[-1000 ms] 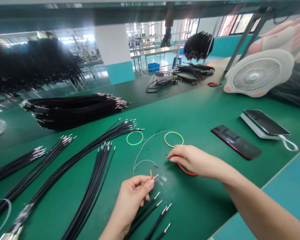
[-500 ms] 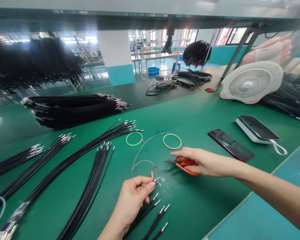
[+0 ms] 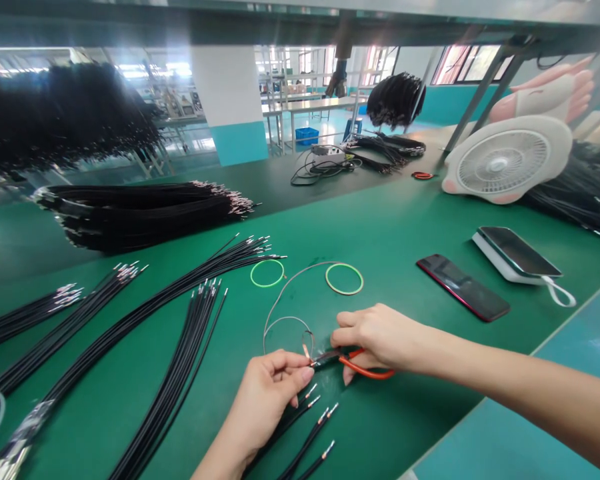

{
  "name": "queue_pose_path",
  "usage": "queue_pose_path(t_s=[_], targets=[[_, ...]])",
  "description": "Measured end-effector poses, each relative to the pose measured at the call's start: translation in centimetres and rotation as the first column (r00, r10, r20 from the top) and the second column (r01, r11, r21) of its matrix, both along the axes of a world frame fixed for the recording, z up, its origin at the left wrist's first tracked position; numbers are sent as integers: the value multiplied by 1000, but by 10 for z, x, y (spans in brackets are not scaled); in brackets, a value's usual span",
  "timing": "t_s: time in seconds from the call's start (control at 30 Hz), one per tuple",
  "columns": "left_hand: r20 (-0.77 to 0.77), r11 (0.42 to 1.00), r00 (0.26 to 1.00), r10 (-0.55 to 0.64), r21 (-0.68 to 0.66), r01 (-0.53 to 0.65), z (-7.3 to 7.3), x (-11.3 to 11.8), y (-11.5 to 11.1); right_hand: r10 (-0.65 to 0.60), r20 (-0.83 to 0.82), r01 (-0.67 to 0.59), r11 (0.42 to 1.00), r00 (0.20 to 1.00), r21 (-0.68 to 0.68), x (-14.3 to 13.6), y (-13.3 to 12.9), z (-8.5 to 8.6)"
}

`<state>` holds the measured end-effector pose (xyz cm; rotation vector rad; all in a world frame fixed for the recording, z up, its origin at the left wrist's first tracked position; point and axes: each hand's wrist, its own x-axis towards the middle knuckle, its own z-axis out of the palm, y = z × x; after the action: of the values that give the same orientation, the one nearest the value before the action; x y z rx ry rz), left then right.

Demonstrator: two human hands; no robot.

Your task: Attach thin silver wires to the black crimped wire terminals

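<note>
Across the left of the green bench (image 3: 395, 230), black cables (image 3: 175, 367) lie in bundles with pale metal tips, and a thick black coil (image 3: 150, 223) rests behind them. Beyond stands a white and turquoise pillar (image 3: 229, 100); past it, a blue crate (image 3: 307, 136) sits on the shiny floor. Near the middle, the left hand (image 3: 275, 390) has thumb and fingers pressed together on a cable end (image 3: 311, 363), beside a copper-coloured strip. Next, the right hand (image 3: 375, 339) has its fingers curled around red-handled scissors (image 3: 366, 371). Further right lie a dark phone (image 3: 463, 287) and a white fan (image 3: 505, 163). Half a second ago the scissors pointed at bare bench, apart from the left hand; now their blades reach the cable end.
</note>
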<state>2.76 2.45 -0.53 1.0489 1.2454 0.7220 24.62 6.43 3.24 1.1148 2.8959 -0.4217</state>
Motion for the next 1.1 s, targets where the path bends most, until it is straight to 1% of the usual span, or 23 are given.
queue_pose_path(t_s=[0.13, 0.43, 0.77, 0.97, 1.03, 1.1], targets=[[-5, 1000, 1000, -8, -14, 8, -2, 0, 1, 36, 12, -36, 999, 999, -9, 0, 2, 1], [-7, 1000, 1000, -22, -21, 21, -3, -1, 1, 81, 8, -81, 996, 997, 24, -1, 3, -1], [-9, 1000, 1000, -21, -7, 21, -3, -1, 1, 115, 28, -117, 989, 993, 87, -2, 4, -3], [-16, 999, 999, -33, 1, 33, -5, -1, 1, 161, 51, -167, 974, 986, 150, -4, 5, -5], [-19, 999, 999, -37, 8, 37, -5, -1, 1, 129, 44, -134, 979, 991, 153, -3, 3, -4], [-20, 999, 999, -40, 14, 40, -5, -1, -1, 31, 49, -38, 987, 998, 157, 0, 1, -5]])
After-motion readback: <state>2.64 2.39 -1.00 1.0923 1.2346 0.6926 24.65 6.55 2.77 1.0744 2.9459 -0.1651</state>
